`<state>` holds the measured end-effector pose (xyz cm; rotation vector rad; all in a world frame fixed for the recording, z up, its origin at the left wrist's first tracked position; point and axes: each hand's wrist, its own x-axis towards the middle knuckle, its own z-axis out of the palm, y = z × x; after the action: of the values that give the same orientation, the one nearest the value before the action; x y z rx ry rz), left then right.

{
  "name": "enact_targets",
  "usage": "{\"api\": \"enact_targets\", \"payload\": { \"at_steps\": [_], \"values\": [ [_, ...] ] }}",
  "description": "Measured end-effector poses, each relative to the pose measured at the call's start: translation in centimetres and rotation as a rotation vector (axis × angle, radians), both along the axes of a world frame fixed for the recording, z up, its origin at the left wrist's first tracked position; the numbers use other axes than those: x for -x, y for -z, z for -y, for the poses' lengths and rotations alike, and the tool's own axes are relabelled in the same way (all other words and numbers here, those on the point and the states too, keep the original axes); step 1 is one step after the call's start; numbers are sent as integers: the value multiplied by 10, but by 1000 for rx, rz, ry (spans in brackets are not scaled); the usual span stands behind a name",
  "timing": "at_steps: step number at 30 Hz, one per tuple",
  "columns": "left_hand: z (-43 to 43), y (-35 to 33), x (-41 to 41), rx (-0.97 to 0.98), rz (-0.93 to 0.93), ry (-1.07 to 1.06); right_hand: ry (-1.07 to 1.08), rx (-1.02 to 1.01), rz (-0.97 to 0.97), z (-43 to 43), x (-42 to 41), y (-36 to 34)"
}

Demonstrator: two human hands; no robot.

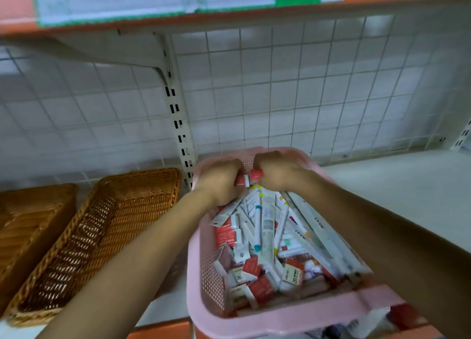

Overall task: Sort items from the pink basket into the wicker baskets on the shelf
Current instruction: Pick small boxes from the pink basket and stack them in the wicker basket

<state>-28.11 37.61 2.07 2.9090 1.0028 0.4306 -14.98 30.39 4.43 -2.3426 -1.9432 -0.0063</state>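
Observation:
A pink plastic basket (293, 321) sits on the white shelf, packed with white pens, long white packets and small red-and-white boxes (257, 285). Both my hands reach into its far end. My left hand (220, 183) is curled around a small red-and-white box (240, 180). My right hand (276, 170) is curled around another small red box (256, 174) beside it. The two hands nearly touch. A wicker basket (107, 236) lies to the left of the pink one, and a second wicker basket (28, 224) lies further left; neither shows anything inside.
The white shelf surface (407, 198) stretches to the right of the pink basket. A white wire grid (280, 89) backs the shelf, with a slotted upright post (178, 124). An orange-edged shelf (229, 15) with paper labels hangs overhead.

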Motion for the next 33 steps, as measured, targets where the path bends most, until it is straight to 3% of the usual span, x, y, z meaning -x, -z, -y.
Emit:
{"api": "enact_targets", "payload": {
  "at_steps": [17, 28, 33],
  "values": [
    [42, -18, 76, 28, 339, -48, -119, -66, -284, 46, 73, -41],
    [58, -25, 199, 122, 331, -67, -199, -204, -430, 48, 177, -38],
    [68, -24, 276, 69, 307, -83, -200, -188, -478, 44, 245, -21]
  ]
}}
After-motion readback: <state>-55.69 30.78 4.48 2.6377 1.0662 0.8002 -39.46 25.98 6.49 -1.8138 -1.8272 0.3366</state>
